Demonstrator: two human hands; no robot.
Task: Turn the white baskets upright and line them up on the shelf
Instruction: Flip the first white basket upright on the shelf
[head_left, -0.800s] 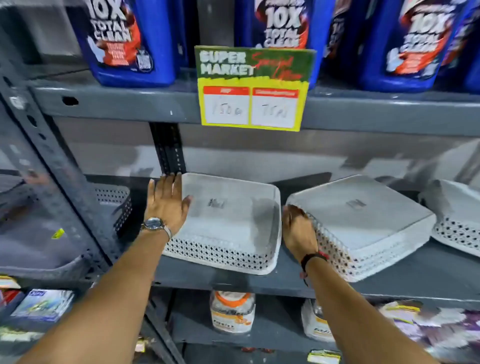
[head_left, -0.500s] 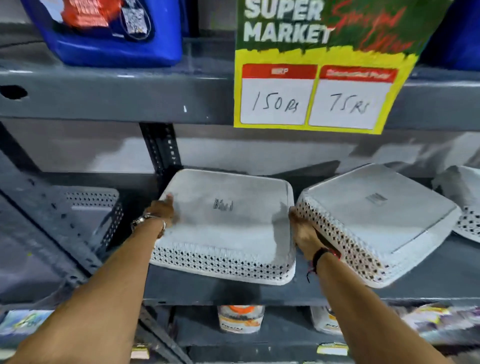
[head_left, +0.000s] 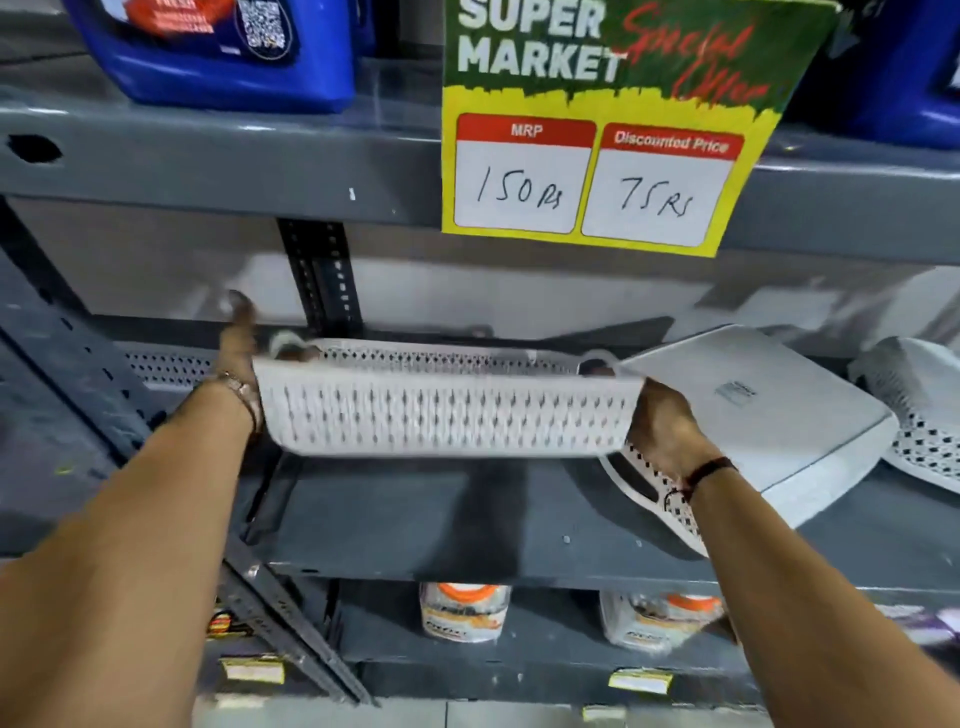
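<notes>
A white perforated basket (head_left: 447, 410) hangs in the air above the grey shelf (head_left: 441, 525), its opening facing up and its long side wall toward me. My left hand (head_left: 240, 358) grips its left end and my right hand (head_left: 662, 423) grips its right end. Right of it a second white basket (head_left: 769, 431) lies upside down and tilted on the shelf, bottom up with a small label. A third white basket (head_left: 919, 410) lies overturned at the far right edge, partly cut off.
A grey perforated basket (head_left: 166, 364) sits in the bay to the left behind a slotted upright (head_left: 324, 280). A yellow price sign (head_left: 597, 135) hangs from the shelf above, beside blue detergent jugs (head_left: 218, 52). Jars (head_left: 465, 610) stand on the shelf below.
Both hands have lifted the left basket off the shelf and flipped it from bottom-up to opening-up. The camera has moved closer to the shelf.
</notes>
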